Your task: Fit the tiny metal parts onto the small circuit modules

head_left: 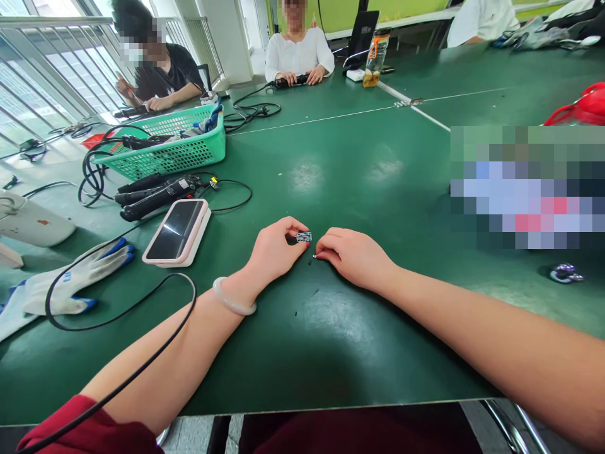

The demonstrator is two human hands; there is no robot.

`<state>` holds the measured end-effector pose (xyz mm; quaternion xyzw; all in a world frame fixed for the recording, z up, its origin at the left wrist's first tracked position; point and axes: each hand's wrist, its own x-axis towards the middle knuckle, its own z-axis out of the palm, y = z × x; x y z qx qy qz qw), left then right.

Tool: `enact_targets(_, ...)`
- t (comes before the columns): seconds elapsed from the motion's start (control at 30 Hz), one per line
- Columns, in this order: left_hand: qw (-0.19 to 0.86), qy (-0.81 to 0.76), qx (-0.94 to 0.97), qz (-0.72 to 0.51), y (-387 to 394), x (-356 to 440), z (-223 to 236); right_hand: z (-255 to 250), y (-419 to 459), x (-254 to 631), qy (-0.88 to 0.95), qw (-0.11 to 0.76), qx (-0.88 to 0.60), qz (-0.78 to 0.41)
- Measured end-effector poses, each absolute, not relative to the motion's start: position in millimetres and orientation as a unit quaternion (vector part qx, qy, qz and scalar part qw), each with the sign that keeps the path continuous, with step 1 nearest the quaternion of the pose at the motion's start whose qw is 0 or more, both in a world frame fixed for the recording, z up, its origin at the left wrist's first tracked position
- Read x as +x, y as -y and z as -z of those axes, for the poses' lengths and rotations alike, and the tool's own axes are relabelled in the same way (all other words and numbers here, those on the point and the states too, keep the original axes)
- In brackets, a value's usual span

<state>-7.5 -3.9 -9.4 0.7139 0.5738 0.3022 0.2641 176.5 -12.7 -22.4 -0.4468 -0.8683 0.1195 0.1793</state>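
Between the thumb and fingers of my left hand [276, 248] is a small dark rectangular piece with a light pattern on its face [304, 237]. My right hand [352, 255] is just to the right, its thumb and fingertips pinched on a tiny pale, shiny bit [315, 256], too small to name. A narrow gap separates the two hands, both low over the green table [331, 353]. A few dark specks lie on the tabletop below them.
Left of my arm lie a phone in a pink case [174, 232], a black corded tool [158, 194], a white-and-blue glove [70, 277] and a green basket [165, 148]. A black cable [142, 375] crosses over my left forearm. Two people sit across the table, near a bottle [375, 60].
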Motion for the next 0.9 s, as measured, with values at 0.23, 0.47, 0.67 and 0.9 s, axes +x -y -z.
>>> enact_targets(0.23, 0.253, -0.577, 0.720, -0.291, 4.1, -7.5, 8.4, 23.5, 11.3, 175.4, 0.885, 0.162, -0.431, -0.070)
enact_targets(0.47, 0.248, -0.580, 0.724, -0.279, 5.2, -7.3, 6.9, 18.1, 14.1, 176.4, 0.875, 0.169, -0.439, -0.111)
enact_targets(0.67, 0.237, -0.573, 0.736, -0.273, 5.3, -7.9, 7.7, 22.5, 14.4, 174.2, 0.890, 0.150, -0.428, -0.043)
enact_targets(0.9, 0.224, -0.572, 0.749, -0.248, 7.8, -5.1, 2.1, 26.3, 13.3, 176.9, 0.884, 0.175, -0.432, -0.024)
